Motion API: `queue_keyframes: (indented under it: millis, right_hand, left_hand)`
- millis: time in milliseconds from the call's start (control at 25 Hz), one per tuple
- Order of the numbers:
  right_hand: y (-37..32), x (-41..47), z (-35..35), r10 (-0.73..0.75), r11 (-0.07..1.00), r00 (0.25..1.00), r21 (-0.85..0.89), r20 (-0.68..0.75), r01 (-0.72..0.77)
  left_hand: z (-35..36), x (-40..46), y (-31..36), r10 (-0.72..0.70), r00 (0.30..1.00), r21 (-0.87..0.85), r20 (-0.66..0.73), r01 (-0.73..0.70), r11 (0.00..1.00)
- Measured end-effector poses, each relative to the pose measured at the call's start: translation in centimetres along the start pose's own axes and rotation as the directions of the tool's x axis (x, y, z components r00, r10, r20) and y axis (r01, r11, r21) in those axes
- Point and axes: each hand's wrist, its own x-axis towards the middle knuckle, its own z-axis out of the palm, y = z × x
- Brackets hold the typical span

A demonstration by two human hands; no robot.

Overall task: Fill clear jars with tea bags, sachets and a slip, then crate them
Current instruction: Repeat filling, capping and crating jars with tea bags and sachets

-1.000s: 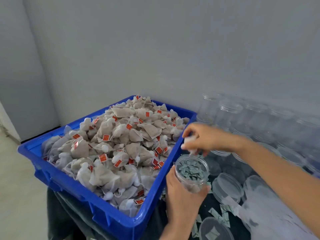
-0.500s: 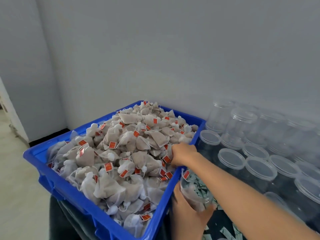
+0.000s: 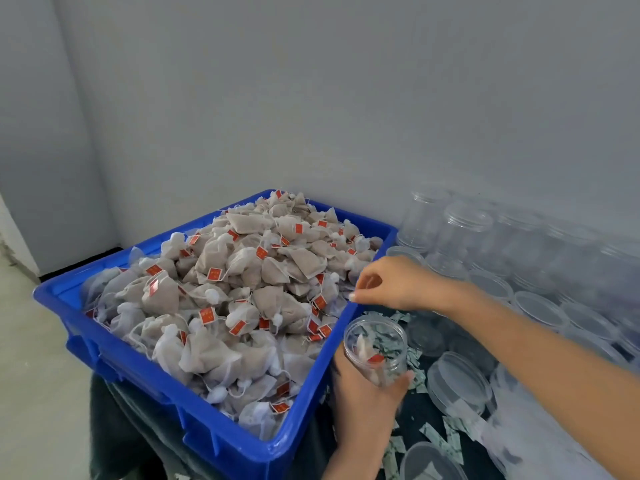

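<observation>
Jars [image 3: 467, 226] along the wall at your right blur into each other, so their number and contents can't be made out; the frame cuts off the nearest lid [image 3: 429, 462] and both your forearms. Whether your right hand [image 3: 391, 284] has anything between its thumb and forefinger is hard to tell: those fingertips are nearly closed together in a pinch, the other fingers curled, and nothing clearly shows in them. That hand hovers over the right rim of the blue crate [image 3: 166, 386], just above the heaped tea bags [image 3: 242, 289] with red tags. The pile rises above the crate's rim at the back, and the rim runs close beside the jar you hold, leaving little room between them. Your left hand [image 3: 363, 393] wraps the open clear jar [image 3: 375, 344] from below, fingers curled round its wall. Inside it lie green sachets [image 3: 388, 341] and a tea bag with a red tag. Loose sachets [image 3: 446, 438] and lids [image 3: 459, 382] litter the dark surface to its right.
</observation>
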Motion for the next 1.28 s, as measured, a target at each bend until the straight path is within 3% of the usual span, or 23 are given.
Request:
queue_keyframes:
  millis: [80,240,320,440,520,640,680,800,840,960,1040,1160,1280]
  right_hand:
    - [-0.5,2.0,1.3,0.015,1.000,0.995,0.010,-0.097,-0.014]
    - [-1.2,7.1,4.4,0.194,0.971,0.972,-0.165,0.135,-0.171]
    - [-1.1,8.1,5.5,0.273,0.961,0.954,-0.089,0.126,-0.263]
    - [-0.7,7.1,5.4,0.279,0.959,0.955,0.087,-0.100,-0.271]
    - [-0.7,4.6,4.2,0.189,0.980,0.939,0.113,-0.287,-0.163]
    - [-0.5,-0.8,1.7,0.106,0.963,0.858,0.266,-0.503,0.037]
    - [-0.2,-2.7,0.9,0.085,0.951,0.871,0.300,-0.483,0.074]
    - [0.3,-7.5,0.2,-0.010,0.943,0.992,0.328,-0.122,0.050]
    - [0.7,-8.5,0.7,-0.013,0.940,0.995,0.339,-0.095,0.045]
    - [3.4,-9.4,3.7,0.222,0.899,0.924,0.431,-0.311,-0.071]
    - [4.8,-8.9,7.2,0.362,0.895,0.901,0.359,-0.239,-0.264]
    - [5.5,-7.7,13.0,0.275,0.958,0.960,0.108,-0.060,-0.267]
    - [5.3,-7.0,16.5,0.266,0.957,0.952,-0.075,-0.151,-0.279]
  left_hand:
    - [0.2,-0.1,-0.6,0.016,1.000,-0.005,0.016,-0.016,1.000]
    - [0.4,0.6,-1.1,0.051,0.999,0.017,-0.014,-0.051,0.999]
    - [0.3,1.0,-1.3,0.067,0.997,0.057,-0.043,-0.065,0.996]
    - [-0.1,0.9,-1.4,0.073,0.996,0.098,-0.044,-0.068,0.993]
    - [-0.2,0.6,-1.3,0.092,0.995,0.103,-0.042,-0.088,0.991]
    - [-0.5,-0.1,-0.7,0.119,0.992,0.106,-0.046,-0.113,0.988]
    - [-0.6,-0.3,-0.4,0.135,0.990,0.108,-0.046,-0.129,0.986]
    - [-0.9,-0.6,0.2,0.162,0.987,0.078,-0.018,-0.160,0.984]
    - [-1.0,-0.7,0.3,0.153,0.988,0.060,-0.008,-0.152,0.987]
    - [-1.6,-1.4,0.5,0.122,0.992,0.033,-0.009,-0.122,0.992]
    - [-1.9,-1.7,0.1,0.121,0.993,0.041,0.000,-0.121,0.992]
    - [-2.7,-2.0,-0.2,0.129,0.992,0.027,0.011,-0.130,0.991]
    - [-3.3,-2.2,-0.6,0.150,0.988,0.034,0.047,-0.152,0.988]
